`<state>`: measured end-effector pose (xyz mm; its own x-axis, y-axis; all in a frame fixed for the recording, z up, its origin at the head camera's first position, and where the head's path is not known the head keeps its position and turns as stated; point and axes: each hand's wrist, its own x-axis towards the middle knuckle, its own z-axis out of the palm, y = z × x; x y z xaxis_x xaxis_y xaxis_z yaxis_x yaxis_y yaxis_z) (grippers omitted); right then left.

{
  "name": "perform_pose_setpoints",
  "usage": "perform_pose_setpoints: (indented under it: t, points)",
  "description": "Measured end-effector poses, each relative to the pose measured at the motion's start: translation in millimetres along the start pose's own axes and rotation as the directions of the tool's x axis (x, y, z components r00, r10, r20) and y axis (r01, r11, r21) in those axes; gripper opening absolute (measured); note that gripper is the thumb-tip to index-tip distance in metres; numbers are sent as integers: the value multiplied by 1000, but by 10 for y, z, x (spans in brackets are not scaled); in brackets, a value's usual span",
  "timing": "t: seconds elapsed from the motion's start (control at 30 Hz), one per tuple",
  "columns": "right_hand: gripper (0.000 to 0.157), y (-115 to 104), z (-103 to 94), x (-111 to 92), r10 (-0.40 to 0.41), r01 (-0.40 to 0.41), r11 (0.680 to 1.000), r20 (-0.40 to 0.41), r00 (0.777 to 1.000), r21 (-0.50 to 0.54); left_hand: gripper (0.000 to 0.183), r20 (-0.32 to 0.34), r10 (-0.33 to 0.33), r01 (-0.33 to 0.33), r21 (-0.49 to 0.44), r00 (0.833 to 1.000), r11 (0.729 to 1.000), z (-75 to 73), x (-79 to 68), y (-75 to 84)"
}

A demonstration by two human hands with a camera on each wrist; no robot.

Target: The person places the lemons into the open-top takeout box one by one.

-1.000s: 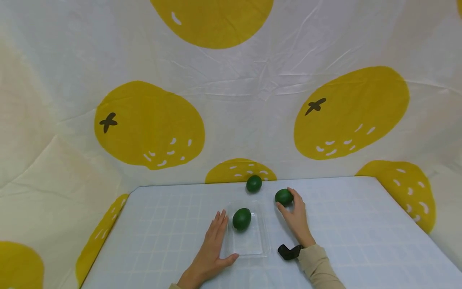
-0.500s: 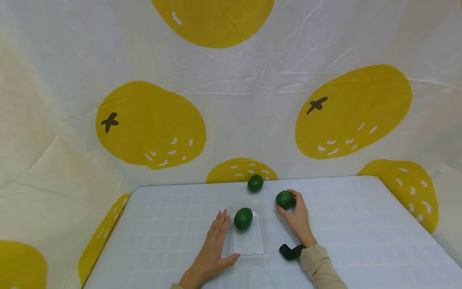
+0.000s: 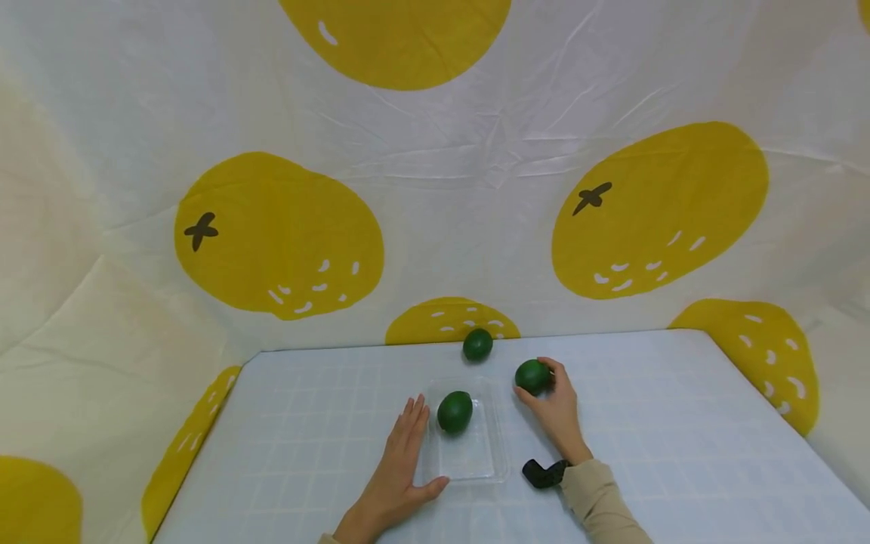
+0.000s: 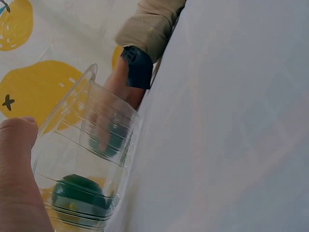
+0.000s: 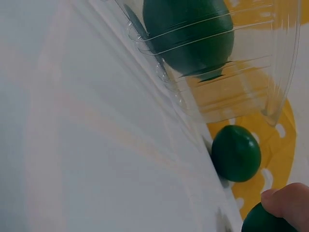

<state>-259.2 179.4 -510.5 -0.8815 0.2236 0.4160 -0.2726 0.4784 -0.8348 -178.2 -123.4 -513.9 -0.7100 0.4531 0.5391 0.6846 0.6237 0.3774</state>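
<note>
In the head view, a clear plastic container [image 3: 469, 470] stands on the table with one dark green lime [image 3: 455, 412] in its far left part. My left hand [image 3: 397, 472] lies along the container's left side, fingers straight, the thumb at its near corner. The left wrist view has that thumb [image 4: 18, 169] by the rim. To the right of the container, my right hand [image 3: 559, 404] grips a second lime [image 3: 532, 377] between thumb and fingers. Only the tip of the thumb and part of this lime [image 5: 265, 221] show in the right wrist view.
A third lime [image 3: 478, 345] sits behind the container near the table's far edge. A black band with a protruding piece [image 3: 542, 474] is on my right wrist. A white cloth [image 3: 469, 227] printed with yellow fruit hangs behind the pale checked table [image 3: 326, 423].
My right hand has drawn the lime it grips very slightly nearer, its fingers settling further round it. The left hand, the container and the other limes have stayed in place.
</note>
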Motion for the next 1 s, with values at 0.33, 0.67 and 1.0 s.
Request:
perform_pose_setpoints:
  t: [0.33, 0.67, 1.0]
  points:
    - [68, -42, 41, -26, -33, 33, 994, -5, 999, 101, 96, -19, 17, -17, -2, 1000, 1000, -2, -4, -13]
    - [63, -468, -80, -101, -178, 170, 952, 11, 984, 255, 96, -19, 14, -14, 0, 1000, 1000, -20, -3, 1]
    - [66, -359, -14, -125, -387, 349, 832, -1, 922, 432, 97, -6, -8, 8, 0, 1000, 1000, 0, -6, 4]
